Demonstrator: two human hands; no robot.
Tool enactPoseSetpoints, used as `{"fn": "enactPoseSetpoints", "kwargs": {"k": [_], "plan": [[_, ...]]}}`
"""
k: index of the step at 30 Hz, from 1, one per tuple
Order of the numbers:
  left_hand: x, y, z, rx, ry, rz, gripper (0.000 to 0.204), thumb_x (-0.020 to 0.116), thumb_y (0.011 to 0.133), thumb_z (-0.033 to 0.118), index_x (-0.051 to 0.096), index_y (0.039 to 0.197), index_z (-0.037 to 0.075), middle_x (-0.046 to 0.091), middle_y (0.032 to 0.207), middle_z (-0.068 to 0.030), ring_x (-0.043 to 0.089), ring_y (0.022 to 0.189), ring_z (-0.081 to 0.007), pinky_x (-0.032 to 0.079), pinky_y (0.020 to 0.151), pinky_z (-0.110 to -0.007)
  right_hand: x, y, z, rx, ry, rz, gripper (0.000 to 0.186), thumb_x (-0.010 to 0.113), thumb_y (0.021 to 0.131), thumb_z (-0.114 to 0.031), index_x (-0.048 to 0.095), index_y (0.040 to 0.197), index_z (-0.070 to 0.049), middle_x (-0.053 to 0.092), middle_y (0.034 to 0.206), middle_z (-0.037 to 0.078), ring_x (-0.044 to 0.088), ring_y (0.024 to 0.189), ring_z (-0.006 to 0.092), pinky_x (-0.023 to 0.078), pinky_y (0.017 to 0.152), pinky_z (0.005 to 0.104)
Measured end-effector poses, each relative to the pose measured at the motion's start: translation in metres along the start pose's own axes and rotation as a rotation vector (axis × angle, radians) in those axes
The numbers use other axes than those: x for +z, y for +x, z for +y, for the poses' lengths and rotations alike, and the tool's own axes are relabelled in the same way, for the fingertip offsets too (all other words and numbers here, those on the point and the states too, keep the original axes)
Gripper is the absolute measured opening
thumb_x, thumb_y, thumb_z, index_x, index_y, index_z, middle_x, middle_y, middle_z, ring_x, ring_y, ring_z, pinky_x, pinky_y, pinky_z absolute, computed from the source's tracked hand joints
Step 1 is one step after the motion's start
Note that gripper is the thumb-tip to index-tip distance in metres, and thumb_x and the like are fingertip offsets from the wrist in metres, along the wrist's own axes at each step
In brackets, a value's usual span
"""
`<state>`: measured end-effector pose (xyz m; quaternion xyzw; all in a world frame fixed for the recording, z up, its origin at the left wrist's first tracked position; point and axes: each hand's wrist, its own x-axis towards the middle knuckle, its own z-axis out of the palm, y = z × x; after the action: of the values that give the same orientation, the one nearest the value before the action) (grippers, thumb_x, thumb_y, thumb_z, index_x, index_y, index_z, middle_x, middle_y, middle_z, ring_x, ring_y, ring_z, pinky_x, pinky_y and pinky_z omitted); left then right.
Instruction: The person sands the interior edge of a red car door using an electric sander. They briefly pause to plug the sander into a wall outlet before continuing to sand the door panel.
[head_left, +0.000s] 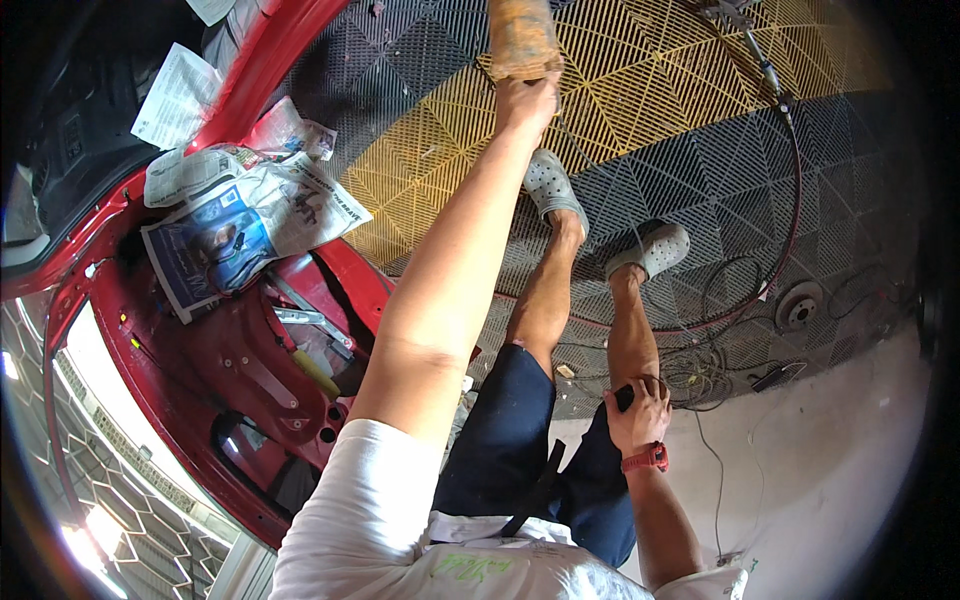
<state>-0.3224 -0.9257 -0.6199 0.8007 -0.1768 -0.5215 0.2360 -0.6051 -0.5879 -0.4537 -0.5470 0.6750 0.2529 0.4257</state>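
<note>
My left arm reaches far forward, toward the top of the view. My left hand (527, 97) is closed around the near end of a worn orange-brown, roughly cylindrical thing (523, 38), whose far end runs out of view. The kind of thing it is does not show. Over my right knee rests my right hand (640, 418), with a red watch (646, 458) on the wrist. Its fingers curl, and a small dark rounded thing (624, 397) shows between thumb and forefinger; I cannot make it out.
An open red car body part (245, 350) stands at the left, with newspaper sheets (300, 205) over its edge. Yellow and grey grid tiles (430, 165) cover the floor. A hose (798, 190) curves down the right, near a round metal disc (799, 306) and tangled cables (700, 375).
</note>
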Motion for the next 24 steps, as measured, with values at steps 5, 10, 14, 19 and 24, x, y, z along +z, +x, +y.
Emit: {"fn": "enactPoseSetpoints", "kwargs": {"k": [5,10,14,19,24], "plan": [[0.0,0.0,0.01,0.159,0.015,-0.248,0.076,0.079,0.086,0.044,0.046,0.141,0.003,0.057,0.137,-0.0166,0.055,0.127,-0.0255,0.047,0.105,-0.045,-0.005,0.004,0.002,-0.029,0.007,0.01,0.048,0.079,0.077,-0.041,0.07,0.112,-0.01,0.062,0.125,0.01,0.051,0.125,0.0338,0.045,0.102,0.0492],[0.004,-0.015,0.011,0.13,-0.195,-0.181,0.084,0.08,0.086,0.04,0.037,0.147,0.003,0.046,0.146,-0.0173,0.048,0.134,-0.0281,0.042,0.111,-0.048,-0.01,0.009,0.003,-0.04,0.006,0.046,0.041,0.08,0.076,-0.036,0.07,0.106,-0.01,0.065,0.12,0.009,0.055,0.119,0.0354,0.047,0.099,0.0479],[-0.013,-0.001,-0.015,0.128,-0.252,0.067,0.096,0.075,0.087,0.048,0.017,0.152,0.006,0.034,0.149,-0.0228,0.045,0.135,-0.0374,0.046,0.11,-0.053,-0.01,0.011,0.007,-0.048,0.015,0.053,0.04,0.08,0.076,-0.037,0.07,0.106,-0.011,0.065,0.12,0.008,0.055,0.118,0.0349,0.047,0.099,0.0478],[-0.059,0.014,-0.036,0.178,-0.51,0.242,0.083,0.077,0.089,0.032,0.025,0.147,0.007,0.048,0.14,-0.0161,0.049,0.133,-0.0278,0.043,0.113,-0.049,-0.008,0.015,0.012,-0.053,0.005,0.059,0.041,0.081,0.075,-0.037,0.071,0.107,-0.013,0.064,0.12,0.008,0.055,0.117,0.034,0.047,0.099,0.0471],[-0.131,0.026,-0.066,0.124,-0.564,0.409,0.071,0.08,0.087,0.023,0.042,0.145,0.01,0.051,0.146,-0.008,0.043,0.138,-0.0236,0.026,0.12,-0.044,-0.012,0.017,0.012,-0.047,-0.007,0.036,0.042,0.08,0.075,-0.037,0.071,0.109,-0.014,0.064,0.121,0.008,0.055,0.117,0.0342,0.047,0.099,0.0466]]}}
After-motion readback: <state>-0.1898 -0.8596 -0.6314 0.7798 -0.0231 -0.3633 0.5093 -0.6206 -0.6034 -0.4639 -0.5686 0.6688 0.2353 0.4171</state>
